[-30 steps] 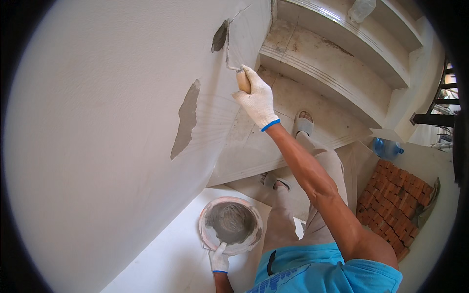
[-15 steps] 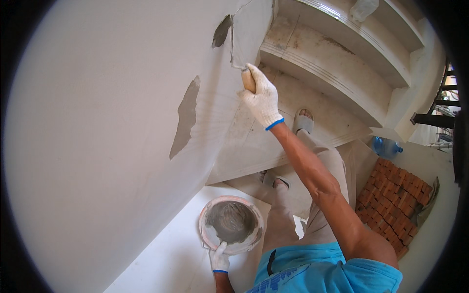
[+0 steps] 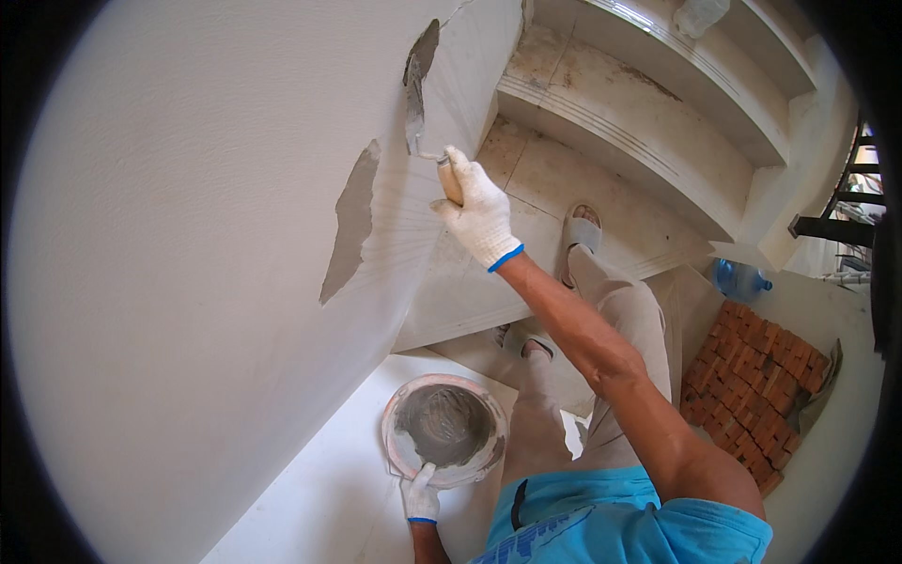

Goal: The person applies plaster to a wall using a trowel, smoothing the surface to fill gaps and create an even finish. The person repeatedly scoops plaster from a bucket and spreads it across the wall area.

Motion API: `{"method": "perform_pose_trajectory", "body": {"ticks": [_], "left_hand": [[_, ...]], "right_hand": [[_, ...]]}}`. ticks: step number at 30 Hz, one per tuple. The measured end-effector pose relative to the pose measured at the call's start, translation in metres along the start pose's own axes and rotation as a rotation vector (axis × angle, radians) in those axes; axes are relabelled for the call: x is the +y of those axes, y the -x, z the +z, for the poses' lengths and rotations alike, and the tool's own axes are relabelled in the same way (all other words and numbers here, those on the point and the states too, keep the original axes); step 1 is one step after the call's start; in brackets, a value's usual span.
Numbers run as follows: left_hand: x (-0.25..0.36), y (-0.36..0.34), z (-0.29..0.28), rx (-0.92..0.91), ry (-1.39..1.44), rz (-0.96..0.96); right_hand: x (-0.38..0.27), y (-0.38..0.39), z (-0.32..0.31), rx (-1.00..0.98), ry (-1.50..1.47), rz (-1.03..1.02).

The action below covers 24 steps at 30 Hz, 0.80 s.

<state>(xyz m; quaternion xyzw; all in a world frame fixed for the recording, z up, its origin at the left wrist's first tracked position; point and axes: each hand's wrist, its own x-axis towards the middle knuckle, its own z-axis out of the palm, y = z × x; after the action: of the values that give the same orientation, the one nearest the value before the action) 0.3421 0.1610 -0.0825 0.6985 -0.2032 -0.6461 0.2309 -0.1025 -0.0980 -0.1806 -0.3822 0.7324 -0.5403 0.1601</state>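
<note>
My right hand (image 3: 474, 211), in a white knit glove with a blue cuff, is closed round the wooden handle of a trowel (image 3: 414, 117). The trowel's narrow blade points up along the wall (image 3: 207, 235), at the lower end of a dark grey patch (image 3: 428, 42). A longer grey patch (image 3: 352, 226) lies lower on the same wall. Down by the floor, my left hand (image 3: 420, 495), gloved alike, grips the near rim of a round basin (image 3: 501, 411), its thumb over the inside edge. Wet grey mortar (image 3: 442, 423) fills the basin's bottom.
Curved stone steps (image 3: 629, 141) rise at the far right, with a clear plastic container (image 3: 700, 14) on an upper one. My sandalled feet (image 3: 583, 227) stand on the lower landing. Stacked red bricks (image 3: 752, 376) and a blue water bottle (image 3: 740, 280) are at the right, below a dark railing (image 3: 832, 228).
My right hand has moved a little left and down with the trowel; its blade has turned from edge-on beside the upper patch to lie over its lower part. The left hand and basin stay put.
</note>
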Motion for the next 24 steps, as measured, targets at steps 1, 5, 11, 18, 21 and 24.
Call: {"method": "perform_pose_trajectory", "body": {"ticks": [1,5,11,18,21,24], "left_hand": [[0.001,0.0,0.0,-0.005,0.001,0.004],[-0.002,-0.002,-0.006,-0.002,-0.003,-0.002],[0.006,0.0,0.004,0.0,-0.043,-0.009],[-0.001,-0.002,-0.005,0.015,-0.014,0.0],[-0.007,-0.007,-0.015,0.018,-0.016,0.01],[-0.002,-0.005,-0.006,0.02,-0.016,0.02]], "right_hand": [[-0.003,0.003,0.005,-0.002,0.022,-0.003],[-0.014,0.016,0.025,-0.019,0.02,-0.002],[-0.025,0.032,0.028,-0.043,0.017,0.046],[-0.019,0.037,0.001,-0.014,-0.014,0.066],[-0.021,0.016,0.002,0.042,-0.024,0.092],[-0.023,0.008,0.012,0.063,0.004,0.084]]}}
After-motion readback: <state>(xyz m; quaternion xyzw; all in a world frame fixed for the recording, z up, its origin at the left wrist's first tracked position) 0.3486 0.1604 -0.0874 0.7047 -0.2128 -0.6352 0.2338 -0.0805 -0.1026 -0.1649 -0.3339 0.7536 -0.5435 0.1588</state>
